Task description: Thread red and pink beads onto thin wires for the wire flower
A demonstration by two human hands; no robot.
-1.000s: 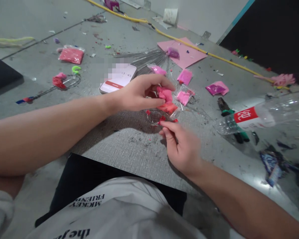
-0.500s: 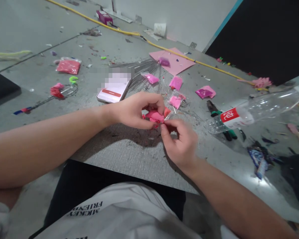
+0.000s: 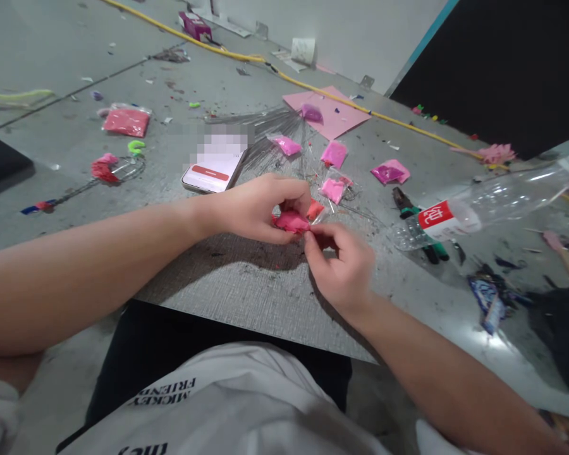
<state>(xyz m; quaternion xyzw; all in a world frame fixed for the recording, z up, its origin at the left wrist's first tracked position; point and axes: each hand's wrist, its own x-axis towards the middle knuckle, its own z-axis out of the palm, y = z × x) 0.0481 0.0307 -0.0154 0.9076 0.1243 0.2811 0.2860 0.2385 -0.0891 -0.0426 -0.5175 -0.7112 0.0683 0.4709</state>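
Observation:
My left hand (image 3: 265, 205) is closed around a lump of pink modelling clay (image 3: 290, 221), thumb below and fingers curled over the top. At the clay's right edge, the thumb and forefinger of my right hand (image 3: 344, 265) are pinched together; the exact bit between them is hidden. An orange-red piece (image 3: 315, 208) shows just behind the clay, near a clear wrapper. Both hands are a little above the grey table (image 3: 246, 291). Small packets of pink clay (image 3: 332, 189) lie beyond my fingers.
A phone (image 3: 213, 167) lies behind my left wrist. To the right are a plastic bottle (image 3: 497, 196) on its side and green-handled pliers (image 3: 401, 202). A wire piece with red clay (image 3: 105, 167) lies left, and a yellow cable (image 3: 313, 85) crosses the back.
The pink clay has turned slightly in my left fingers, and its red bits show less. Both hands keep nearly the same place. The view has shifted a little.

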